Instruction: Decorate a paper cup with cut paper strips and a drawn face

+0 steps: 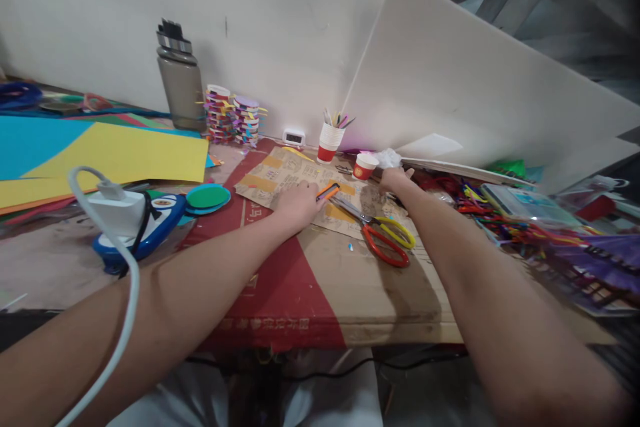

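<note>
My left hand (299, 205) rests on the brown printed paper (267, 180), its fingers closed around an orange utility knife (328, 192). Just right of it lie scissors (385, 240) with one red and one yellow handle loop, blades pointing toward the knife. My right hand (396, 180) reaches to the back of the table, beside a red and white paper cup (365, 165) and a crumpled clear plastic bag (389, 159). Its fingers are mostly hidden, so what it holds, if anything, cannot be made out.
Stacked cups with pens (331, 140), a small clock (293, 137), decorated cup towers (219, 113) and a bottle (181, 80) stand along the back. Coloured paper (125, 157) and a blue device with a white cable (145, 233) are left; craft pieces (480, 203) lie right.
</note>
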`<state>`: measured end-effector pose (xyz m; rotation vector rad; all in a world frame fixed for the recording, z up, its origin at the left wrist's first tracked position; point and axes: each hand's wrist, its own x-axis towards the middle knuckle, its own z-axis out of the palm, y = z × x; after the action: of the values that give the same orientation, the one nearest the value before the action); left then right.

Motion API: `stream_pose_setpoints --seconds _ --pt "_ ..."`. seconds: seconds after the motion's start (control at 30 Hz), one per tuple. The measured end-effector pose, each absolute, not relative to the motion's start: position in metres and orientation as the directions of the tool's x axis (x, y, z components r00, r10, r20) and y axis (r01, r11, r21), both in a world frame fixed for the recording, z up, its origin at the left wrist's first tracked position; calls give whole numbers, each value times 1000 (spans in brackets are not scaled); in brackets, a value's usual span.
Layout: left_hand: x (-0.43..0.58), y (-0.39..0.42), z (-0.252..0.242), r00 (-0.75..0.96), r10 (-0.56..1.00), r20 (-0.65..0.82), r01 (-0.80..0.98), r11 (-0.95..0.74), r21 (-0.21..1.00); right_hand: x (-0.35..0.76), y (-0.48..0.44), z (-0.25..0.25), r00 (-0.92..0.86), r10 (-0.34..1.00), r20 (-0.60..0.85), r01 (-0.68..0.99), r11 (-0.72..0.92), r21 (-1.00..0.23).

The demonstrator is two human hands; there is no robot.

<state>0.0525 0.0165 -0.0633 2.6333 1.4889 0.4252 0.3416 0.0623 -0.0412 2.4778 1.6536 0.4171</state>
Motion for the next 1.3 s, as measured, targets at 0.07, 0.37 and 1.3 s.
stream_pose_setpoints --seconds 0.07,0.37,1.3 --pt "53 17 -67 485 844 228 827 -527 195 335 60 -37 427 901 72 856 -429 290" --pt "53 15 -66 485 842 237 826 -530 193 335 48 -27 429 897 108 840 -440 316" --pt "50 17 -62 489 839 240 829 -532 171 254 -19 6 327 931 160 601 -74 -796"
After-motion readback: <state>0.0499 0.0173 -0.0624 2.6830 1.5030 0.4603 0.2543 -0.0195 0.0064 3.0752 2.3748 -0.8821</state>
